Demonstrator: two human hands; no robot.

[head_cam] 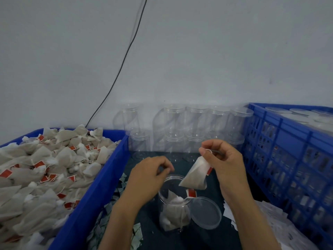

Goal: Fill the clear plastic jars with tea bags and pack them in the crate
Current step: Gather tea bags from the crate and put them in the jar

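An open clear plastic jar (175,212) stands on the dark table in front of me with a few tea bags inside. Its clear lid (205,212) lies flat just to its right. My right hand (225,159) pinches a pyramid tea bag (195,176) by its top corner, so it hangs over the jar's mouth with a red tag below it. My left hand (149,175) hovers at the jar's left rim, fingers curled, holding nothing I can see. A blue bin (108,179) at the left is heaped with tea bags (45,168).
Rows of lidded empty clear jars (183,127) stack against the back wall. A blue slatted crate (288,159) at the right holds lidded jars. Paper scraps (108,219) litter the table beside the bin. A black cable (126,56) runs down the wall.
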